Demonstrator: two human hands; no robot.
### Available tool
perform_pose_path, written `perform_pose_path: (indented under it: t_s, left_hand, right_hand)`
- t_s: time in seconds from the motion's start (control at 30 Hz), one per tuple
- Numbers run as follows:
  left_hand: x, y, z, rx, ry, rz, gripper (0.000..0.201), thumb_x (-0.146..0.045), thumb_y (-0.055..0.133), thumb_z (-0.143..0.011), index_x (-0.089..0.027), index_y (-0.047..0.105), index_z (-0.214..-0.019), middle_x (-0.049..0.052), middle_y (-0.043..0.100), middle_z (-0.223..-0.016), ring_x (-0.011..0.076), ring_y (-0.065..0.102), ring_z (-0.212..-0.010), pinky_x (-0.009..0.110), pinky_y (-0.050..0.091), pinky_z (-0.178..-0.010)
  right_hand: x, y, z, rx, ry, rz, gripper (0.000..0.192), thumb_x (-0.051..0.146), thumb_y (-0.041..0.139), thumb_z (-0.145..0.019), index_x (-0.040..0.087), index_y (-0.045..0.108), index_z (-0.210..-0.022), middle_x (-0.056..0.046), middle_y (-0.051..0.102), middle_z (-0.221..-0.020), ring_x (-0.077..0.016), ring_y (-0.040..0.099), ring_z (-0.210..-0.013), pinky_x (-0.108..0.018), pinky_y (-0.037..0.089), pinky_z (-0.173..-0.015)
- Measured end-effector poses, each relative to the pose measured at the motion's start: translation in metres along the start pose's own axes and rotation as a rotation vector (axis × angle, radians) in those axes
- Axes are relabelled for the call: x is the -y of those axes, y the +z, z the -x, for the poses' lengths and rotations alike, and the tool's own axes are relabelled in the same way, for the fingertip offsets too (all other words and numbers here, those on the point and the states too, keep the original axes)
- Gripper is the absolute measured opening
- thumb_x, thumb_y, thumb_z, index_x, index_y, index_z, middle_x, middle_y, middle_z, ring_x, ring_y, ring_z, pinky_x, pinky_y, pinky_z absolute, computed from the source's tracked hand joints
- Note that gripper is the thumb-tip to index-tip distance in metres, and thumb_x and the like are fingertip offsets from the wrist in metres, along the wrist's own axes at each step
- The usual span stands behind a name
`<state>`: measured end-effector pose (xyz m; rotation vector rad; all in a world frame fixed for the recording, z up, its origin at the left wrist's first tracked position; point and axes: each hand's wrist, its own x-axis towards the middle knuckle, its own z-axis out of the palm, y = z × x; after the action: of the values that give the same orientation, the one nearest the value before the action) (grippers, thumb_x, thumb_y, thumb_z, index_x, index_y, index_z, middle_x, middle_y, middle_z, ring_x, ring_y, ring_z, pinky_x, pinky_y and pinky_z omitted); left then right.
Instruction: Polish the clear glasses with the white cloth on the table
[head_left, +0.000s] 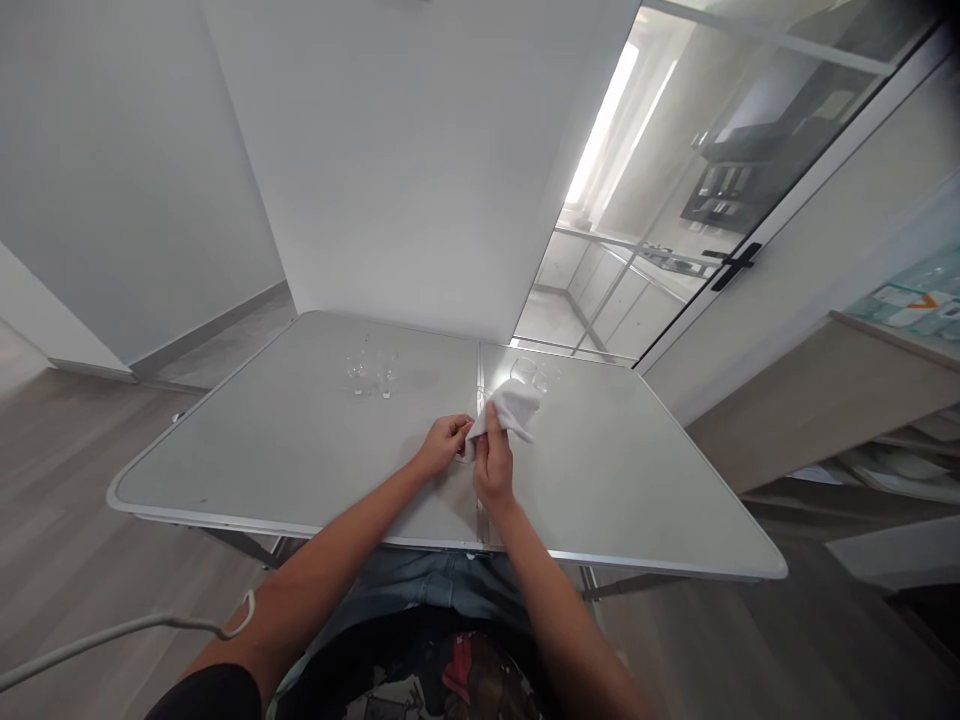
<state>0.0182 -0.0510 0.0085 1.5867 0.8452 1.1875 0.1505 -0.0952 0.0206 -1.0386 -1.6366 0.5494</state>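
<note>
Bare forearms, a black short sleeve (206, 700), blue jeans (427, 580) and a printed dark shirt (420, 685).

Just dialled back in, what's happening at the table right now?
A person stands at a grey folding table with both hands over its middle seam. The right hand pinches a white cloth, which bunches up beyond the fingers. The left hand is closed around something small that touches the cloth; it looks like clear glass, but it is mostly hidden. A cluster of small clear glasses stands farther back on the left half, and more clear glassware sits just behind the cloth.
</note>
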Motion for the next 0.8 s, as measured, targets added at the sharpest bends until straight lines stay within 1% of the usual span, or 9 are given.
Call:
perform_pose_path:
  t_s: [0.1,0.17,0.23,0.37,0.47,0.53,0.6,0.7,0.8]
  left_hand:
    - [0.006,-0.002,0.002,-0.017,0.025,-0.122,0.029,-0.033,0.05,-0.089,-0.017,0.051,-0.064,-0.003,0.051,-0.052,0.0095,0.047,-0.048,0.022,0.037,-0.05]
    - [0.007,-0.004,0.004,-0.041,0.086,-0.343,0.027,-0.03,0.053,-0.087,-0.017,0.051,-0.063,-0.001,0.054,-0.052,0.0104,0.047,-0.048,0.023,0.035,-0.051]
    - [0.006,-0.007,0.006,-0.047,0.181,-0.6,0.028,-0.032,0.059,-0.086,-0.018,0.053,-0.063,0.001,0.057,-0.054,0.0123,0.051,-0.05,0.025,0.036,-0.053]
    - [0.0,-0.014,0.011,0.013,0.418,-0.876,0.03,-0.041,0.061,-0.09,-0.019,0.058,-0.07,0.004,0.062,-0.061,0.0158,0.059,-0.057,0.028,0.041,-0.062]
    - [-0.002,-0.018,0.013,0.017,0.514,-0.919,0.026,-0.043,0.06,-0.091,-0.019,0.062,-0.079,0.004,0.065,-0.065,0.0151,0.06,-0.059,0.028,0.042,-0.064]
    - [-0.002,-0.02,0.013,-0.024,0.521,-0.905,0.023,-0.042,0.061,-0.091,-0.019,0.065,-0.084,0.003,0.066,-0.067,0.0147,0.06,-0.059,0.028,0.041,-0.065]
    - [-0.002,-0.018,0.012,-0.063,0.491,-0.859,0.022,-0.04,0.063,-0.089,-0.02,0.065,-0.082,0.003,0.066,-0.066,0.0145,0.059,-0.059,0.028,0.041,-0.065]
    - [-0.002,-0.009,0.011,-0.126,0.366,-0.709,0.024,-0.039,0.063,-0.088,-0.019,0.062,-0.074,0.001,0.061,-0.061,0.0129,0.053,-0.057,0.026,0.038,-0.061]
    - [-0.003,0.001,0.011,-0.15,0.237,-0.508,0.023,-0.034,0.059,-0.089,-0.018,0.06,-0.073,-0.003,0.055,-0.059,0.0104,0.046,-0.054,0.024,0.034,-0.057]
  right_hand:
    - [-0.002,-0.02,-0.021,0.258,-0.243,0.281,0.039,0.025,0.044,-0.097,0.03,0.064,-0.131,-0.011,0.065,-0.128,-0.0292,0.05,-0.131,-0.054,0.024,-0.119]
    - [0.005,-0.034,-0.039,0.391,-0.348,0.373,0.033,0.022,0.046,-0.097,0.031,0.068,-0.12,-0.009,0.068,-0.118,-0.0276,0.053,-0.126,-0.057,0.022,-0.119]
    - [0.015,-0.047,-0.056,0.479,-0.359,0.396,0.029,0.022,0.049,-0.096,0.029,0.069,-0.116,-0.008,0.069,-0.111,-0.0253,0.057,-0.116,-0.053,0.029,-0.115]
    - [0.026,-0.064,-0.078,0.639,-0.058,0.235,0.019,0.03,0.054,-0.091,0.024,0.072,-0.09,-0.003,0.069,-0.079,-0.0187,0.06,-0.08,-0.035,0.047,-0.086]
    - [0.021,-0.067,-0.08,0.72,0.3,-0.144,0.028,0.042,0.055,-0.088,0.02,0.072,-0.083,-0.003,0.07,-0.078,-0.0183,0.061,-0.076,-0.03,0.048,-0.072]
    - [0.015,-0.063,-0.074,0.653,0.501,-0.424,0.035,0.048,0.054,-0.086,0.018,0.072,-0.085,-0.006,0.071,-0.084,-0.0206,0.064,-0.08,-0.031,0.05,-0.071]
    - [0.011,-0.054,-0.066,0.513,0.591,-0.624,0.039,0.051,0.053,-0.085,0.017,0.072,-0.089,-0.007,0.072,-0.087,-0.0228,0.066,-0.084,-0.034,0.052,-0.073]
    - [0.011,-0.03,-0.05,0.254,0.536,-0.77,0.045,0.055,0.046,-0.087,0.02,0.071,-0.1,-0.009,0.072,-0.098,-0.0246,0.066,-0.093,-0.037,0.054,-0.074]
    - [0.016,-0.003,-0.031,-0.001,0.434,-0.752,0.055,0.062,0.037,-0.09,0.023,0.066,-0.116,-0.009,0.069,-0.11,-0.0245,0.064,-0.105,-0.038,0.055,-0.081]
